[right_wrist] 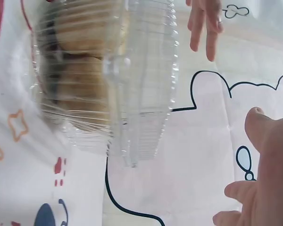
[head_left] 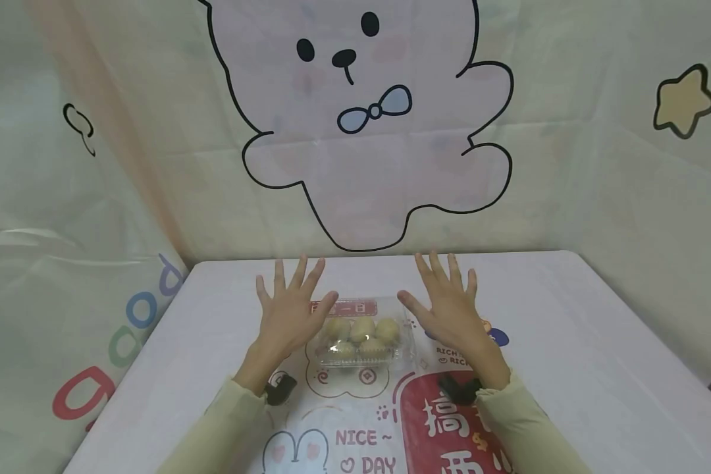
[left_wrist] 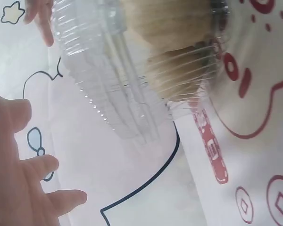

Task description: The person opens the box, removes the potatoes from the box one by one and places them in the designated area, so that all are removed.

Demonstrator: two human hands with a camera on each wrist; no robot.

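A clear plastic clamshell box [head_left: 361, 362] lies on the table between my hands, with several round, pale-yellow pieces [head_left: 363, 329] inside. My left hand [head_left: 290, 316] hovers at the box's left side, fingers spread and straight. On the opposite side my right hand [head_left: 453, 319] is held up the same way, holding nothing. In the left wrist view, the ridged plastic box [left_wrist: 85, 42] stands apart from my left hand [left_wrist: 16, 174]. The right wrist view has the box [right_wrist: 151, 61] to the left of my right hand [right_wrist: 278, 165].
Under the box is a white table [head_left: 569, 342] with a printed cover: a red panel [head_left: 432, 421] with white characters and cartoon outlines. A hanging cloth [head_left: 545, 178] with a large bear drawing is behind it. Dark wrist devices [head_left: 281, 390] sit on both wrists.
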